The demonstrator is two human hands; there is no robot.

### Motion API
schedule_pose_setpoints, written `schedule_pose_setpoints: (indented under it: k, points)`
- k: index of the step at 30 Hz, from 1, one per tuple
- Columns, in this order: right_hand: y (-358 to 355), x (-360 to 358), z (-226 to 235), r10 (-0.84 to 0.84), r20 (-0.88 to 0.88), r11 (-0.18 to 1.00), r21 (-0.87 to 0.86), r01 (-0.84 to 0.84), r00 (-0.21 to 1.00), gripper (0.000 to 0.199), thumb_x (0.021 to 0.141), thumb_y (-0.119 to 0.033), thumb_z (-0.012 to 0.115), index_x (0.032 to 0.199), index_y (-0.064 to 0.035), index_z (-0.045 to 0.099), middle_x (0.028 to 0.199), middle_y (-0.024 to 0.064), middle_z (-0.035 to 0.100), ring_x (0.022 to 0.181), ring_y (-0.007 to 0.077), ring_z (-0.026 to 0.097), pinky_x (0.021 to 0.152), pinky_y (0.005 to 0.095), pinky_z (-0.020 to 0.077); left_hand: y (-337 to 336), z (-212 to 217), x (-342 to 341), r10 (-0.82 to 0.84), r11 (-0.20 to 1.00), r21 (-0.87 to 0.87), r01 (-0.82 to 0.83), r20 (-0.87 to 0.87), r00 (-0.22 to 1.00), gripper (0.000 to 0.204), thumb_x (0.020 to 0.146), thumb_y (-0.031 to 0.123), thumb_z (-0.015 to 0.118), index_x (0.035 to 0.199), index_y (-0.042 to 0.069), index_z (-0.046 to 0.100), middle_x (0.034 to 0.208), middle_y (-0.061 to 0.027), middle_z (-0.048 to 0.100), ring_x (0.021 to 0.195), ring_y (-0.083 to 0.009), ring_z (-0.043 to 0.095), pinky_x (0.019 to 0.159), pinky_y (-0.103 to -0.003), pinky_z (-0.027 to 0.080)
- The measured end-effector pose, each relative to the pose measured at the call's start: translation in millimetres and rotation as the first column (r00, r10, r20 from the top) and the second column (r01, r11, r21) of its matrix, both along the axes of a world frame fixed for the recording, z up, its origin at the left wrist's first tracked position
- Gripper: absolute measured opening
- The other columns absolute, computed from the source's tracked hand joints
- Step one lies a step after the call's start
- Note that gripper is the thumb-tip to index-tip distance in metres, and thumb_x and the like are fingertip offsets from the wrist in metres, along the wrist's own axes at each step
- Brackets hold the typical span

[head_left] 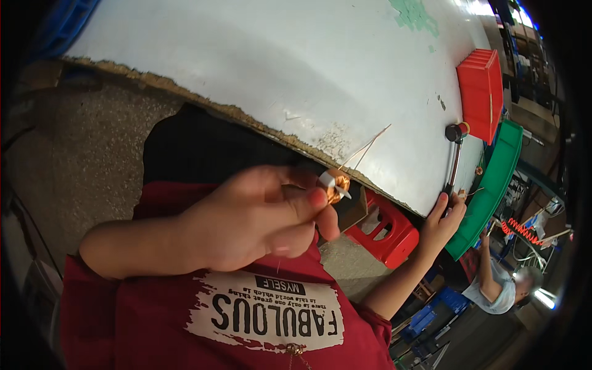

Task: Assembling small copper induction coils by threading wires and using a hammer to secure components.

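Observation:
My left hand (265, 216) is held in front of my shirt, just off the table's worn edge. Thumb and fingers pinch a small ring-shaped copper wire coil (337, 192) with white parts on it. Two thin straight wire leads stick out from the coil over the tabletop. At the right, my right hand (445, 221) closes around the dark handle end of a mallet (457, 132), which has a black and red head and a metal shaft. The mallet lies along the table, head pointing away from me.
A red bin (482, 92) stands at the table's far right, beside a long green tray (493, 185). Near that tray lies a small copper-coloured piece (479, 171). Below the table edge is a red stool (388, 233). Another person (496, 287) works farther right. A blue crate (65, 28) sits upper left.

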State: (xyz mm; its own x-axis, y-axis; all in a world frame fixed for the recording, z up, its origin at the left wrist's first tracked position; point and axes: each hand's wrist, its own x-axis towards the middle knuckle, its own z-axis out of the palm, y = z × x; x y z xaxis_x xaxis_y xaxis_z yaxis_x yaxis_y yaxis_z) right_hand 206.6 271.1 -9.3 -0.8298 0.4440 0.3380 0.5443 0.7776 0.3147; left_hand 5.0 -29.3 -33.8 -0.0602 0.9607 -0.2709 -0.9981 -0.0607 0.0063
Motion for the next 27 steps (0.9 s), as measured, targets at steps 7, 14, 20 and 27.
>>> schedule_pose_setpoints:
  k: [7,14,20,27]
  points:
    - [-49.0,-22.5,44.0,-0.114,-0.46,0.213,-0.877,-0.43,0.881,0.035,0.097,-0.038,0.046,0.105,-0.0034,0.051,0.078,0.008,0.05,0.054,0.0104,0.041,0.05,0.0225,0.033,10.6,-21.3,14.4,0.195,0.955,0.168,-0.245,0.267,0.944,0.014,0.097,0.007,0.046,0.096,-0.003,0.055,0.091,-0.0102,0.061,0.054,-0.0061,0.039,0.055,-0.019,0.035]
    - [-83.2,-31.9,62.8,0.191,-0.165,0.265,-0.941,-0.212,0.968,0.044,0.094,-0.046,0.048,0.094,-0.002,0.049,0.066,0.0029,0.045,0.05,0.0081,0.035,0.044,0.0213,0.0259,22.0,-15.4,15.4,0.232,0.97,0.039,-0.238,0.127,0.964,0.017,0.1,0.01,0.041,0.096,0.004,0.056,0.089,-0.0063,0.059,0.054,-0.0033,0.037,0.054,-0.017,0.029]
    - [-86.7,-31.1,65.2,0.187,0.003,0.37,-0.927,-0.068,0.982,0.047,0.094,-0.049,0.047,0.088,-0.0016,0.05,0.062,0.0012,0.043,0.048,0.0077,0.033,0.044,0.0216,0.0251,24.0,-14.4,20.3,0.268,0.962,0.032,-0.271,0.069,0.961,0.02,0.1,0.01,0.04,0.094,0.001,0.056,0.09,-0.0059,0.059,0.057,-0.0046,0.037,0.056,-0.018,0.031]
    - [-86.2,-30.4,64.8,0.109,-0.183,0.252,-0.945,-0.206,0.977,0.051,0.094,-0.052,0.044,0.083,-0.0026,0.05,0.057,-0.0005,0.042,0.046,0.0077,0.032,0.043,0.0218,0.0241,26.4,-17.2,23.4,0.272,0.961,0.034,-0.273,0.042,0.961,0.022,0.1,0.011,0.041,0.092,-0.001,0.057,0.088,-0.0063,0.058,0.058,-0.006,0.037,0.057,-0.018,0.032]
